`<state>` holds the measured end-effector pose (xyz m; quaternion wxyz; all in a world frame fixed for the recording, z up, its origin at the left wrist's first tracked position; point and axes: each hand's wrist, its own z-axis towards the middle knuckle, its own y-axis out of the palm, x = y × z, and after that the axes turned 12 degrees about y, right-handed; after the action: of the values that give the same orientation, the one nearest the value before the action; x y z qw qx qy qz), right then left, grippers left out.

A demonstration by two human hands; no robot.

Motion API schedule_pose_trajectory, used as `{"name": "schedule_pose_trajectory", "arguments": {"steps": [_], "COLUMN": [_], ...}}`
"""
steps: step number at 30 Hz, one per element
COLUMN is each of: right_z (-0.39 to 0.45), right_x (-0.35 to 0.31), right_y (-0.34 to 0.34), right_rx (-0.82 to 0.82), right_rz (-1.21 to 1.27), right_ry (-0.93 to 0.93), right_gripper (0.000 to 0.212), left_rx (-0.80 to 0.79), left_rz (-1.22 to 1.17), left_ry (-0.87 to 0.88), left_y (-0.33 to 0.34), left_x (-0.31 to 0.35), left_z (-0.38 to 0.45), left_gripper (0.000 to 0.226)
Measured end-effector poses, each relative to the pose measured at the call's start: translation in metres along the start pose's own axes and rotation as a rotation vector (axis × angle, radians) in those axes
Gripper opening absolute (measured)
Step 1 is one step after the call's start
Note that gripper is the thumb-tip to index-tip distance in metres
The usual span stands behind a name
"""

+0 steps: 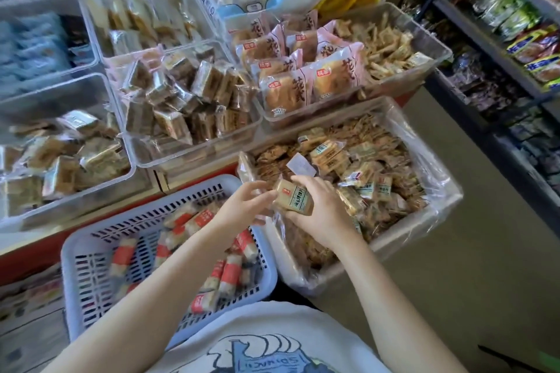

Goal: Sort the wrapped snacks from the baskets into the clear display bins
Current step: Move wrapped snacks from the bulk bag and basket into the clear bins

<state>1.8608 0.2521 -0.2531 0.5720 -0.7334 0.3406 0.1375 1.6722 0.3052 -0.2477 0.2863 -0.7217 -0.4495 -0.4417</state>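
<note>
My right hand (321, 215) grips a stack of tan wrapped cracker packs (293, 198) over the near-left corner of a plastic-lined box (424, 233) full of the same snacks. My left hand (245, 201) touches the stack's left end with curled fingers. Below the left arm stands a pale blue slotted basket (91, 254) holding several orange-and-white wrapped bars (228, 275). Beyond lie clear display bins: one with brown square packs (188, 109), one with pink bread packs (303, 70), one at the left with tan square packs (66, 157).
A clear bin of loose stick snacks (391, 48) sits at the back right. More clear bins of bagged goods fill the back row. Shelves of packaged snacks (515, 24) line the right side, with a strip of bare floor (454, 297) between.
</note>
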Motion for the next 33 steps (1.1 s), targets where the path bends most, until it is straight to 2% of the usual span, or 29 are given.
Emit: {"name": "schedule_pose_trajectory", "arguments": {"steps": [3,5,8,12,15,18,23,27,30,33], "right_z": [0.006,0.013,0.026,0.051,0.072,0.089,0.097,0.099,0.099,0.100], "right_x": [-0.042,-0.068,-0.102,-0.143,-0.181,-0.217,-0.226,-0.225,-0.226,-0.227], "right_y": [0.004,0.014,0.033,0.073,0.112,0.154,0.197,0.198,0.198,0.197], "right_rx": [0.066,0.082,0.008,-0.066,-0.135,-0.206,-0.229,-0.232,-0.249,-0.260], "right_rz": [-0.008,-0.025,0.002,0.033,-0.081,-0.225,-0.733,-0.772,-0.773,-0.780], "right_ry": [-0.163,-0.251,-0.311,-0.286,-0.344,-0.416,-0.448,-0.428,-0.416,-0.409], "right_gripper": [0.066,0.069,0.073,0.056,0.056,0.063,0.079,0.082,0.085,0.086], "left_rx": [0.071,0.167,0.343,0.590,0.772,0.896,1.073,1.140,1.074,0.896], "left_rz": [-0.250,-0.274,-0.258,-0.231,-0.236,-0.218,-0.046,0.127,0.101,0.131], "left_ry": [0.032,0.077,0.088,0.041,0.084,0.136,0.223,0.230,0.121,0.030], "left_y": [-0.018,-0.038,-0.083,-0.159,-0.213,-0.263,-0.324,-0.355,-0.370,-0.372], "left_x": [0.005,0.005,0.000,-0.016,-0.019,-0.017,-0.006,0.001,0.004,0.003], "left_z": [-0.003,-0.005,-0.013,-0.035,-0.052,-0.065,-0.062,-0.040,-0.019,-0.005], "left_gripper": [0.042,0.045,0.045,0.044,0.030,0.028,0.025,0.020,0.010,0.037]}}
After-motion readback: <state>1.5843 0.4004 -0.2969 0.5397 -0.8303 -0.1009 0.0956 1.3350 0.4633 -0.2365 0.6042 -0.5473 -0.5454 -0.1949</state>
